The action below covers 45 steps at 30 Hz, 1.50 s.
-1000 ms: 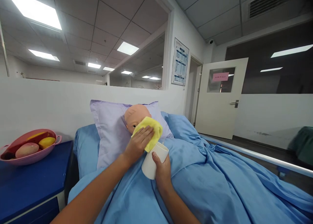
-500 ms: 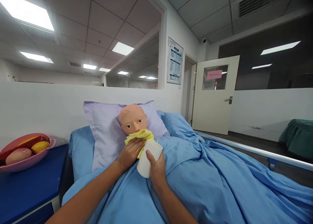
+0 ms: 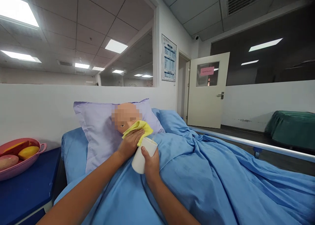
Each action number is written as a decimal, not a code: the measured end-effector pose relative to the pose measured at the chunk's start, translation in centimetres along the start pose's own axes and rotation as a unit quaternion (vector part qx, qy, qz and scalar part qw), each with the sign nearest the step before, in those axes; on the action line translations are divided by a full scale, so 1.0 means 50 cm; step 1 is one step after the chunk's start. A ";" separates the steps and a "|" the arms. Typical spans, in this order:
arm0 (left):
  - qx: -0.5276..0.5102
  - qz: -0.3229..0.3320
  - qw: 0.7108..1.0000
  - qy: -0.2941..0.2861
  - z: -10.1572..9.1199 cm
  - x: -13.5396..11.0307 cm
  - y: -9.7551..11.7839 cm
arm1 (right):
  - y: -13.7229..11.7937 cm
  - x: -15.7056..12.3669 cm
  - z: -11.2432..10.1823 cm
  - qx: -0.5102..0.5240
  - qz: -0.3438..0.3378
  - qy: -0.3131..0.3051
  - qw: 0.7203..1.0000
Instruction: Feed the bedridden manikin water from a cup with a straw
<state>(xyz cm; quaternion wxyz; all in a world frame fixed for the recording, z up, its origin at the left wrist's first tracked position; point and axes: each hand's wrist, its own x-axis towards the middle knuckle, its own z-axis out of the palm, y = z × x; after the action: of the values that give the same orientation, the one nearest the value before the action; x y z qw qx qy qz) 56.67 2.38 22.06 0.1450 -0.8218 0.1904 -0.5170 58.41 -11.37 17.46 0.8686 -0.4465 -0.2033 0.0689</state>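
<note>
A manikin (image 3: 124, 115) lies in the bed with its head on a lilac pillow (image 3: 98, 130), covered by a blue blanket (image 3: 209, 175). My left hand (image 3: 129, 144) grips a folded yellow cloth (image 3: 139, 127) and presses it against the manikin's chin and mouth. My right hand (image 3: 149, 164) is wrapped round a white cup (image 3: 142, 154), held tilted just below the cloth, on the blanket over the manikin's chest.
A blue bedside cabinet (image 3: 27, 189) at the left carries a pink bowl (image 3: 21, 164) of fruit. A metal bed rail (image 3: 258, 144) runs along the right side. Beyond it stand a green-covered bed (image 3: 292, 128) and an open white door (image 3: 206, 90).
The yellow cloth has moved down from over the manikin's face to its chin. The cup stays under it. My head has turned right, so everything has shifted left.
</note>
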 end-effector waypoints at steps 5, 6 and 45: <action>0.006 -0.018 1.000 -0.019 -0.016 -0.051 0.017 | 0.004 0.002 0.001 0.015 -0.014 -0.006 1.000; 0.001 -0.023 1.000 -0.012 -0.023 -0.055 0.022 | 0.006 0.002 0.000 0.015 -0.018 -0.007 1.000; -0.141 -0.097 0.985 -0.029 -0.041 -0.087 0.016 | 0.001 -0.038 -0.001 -0.114 -0.100 -0.055 0.987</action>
<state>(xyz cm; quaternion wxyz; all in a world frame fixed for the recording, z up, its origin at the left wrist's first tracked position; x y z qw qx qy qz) 52.98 3.58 19.13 -0.0176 -0.8635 0.1770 -0.4720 56.72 -11.96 16.85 0.8020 -0.5158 -0.3007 -0.0179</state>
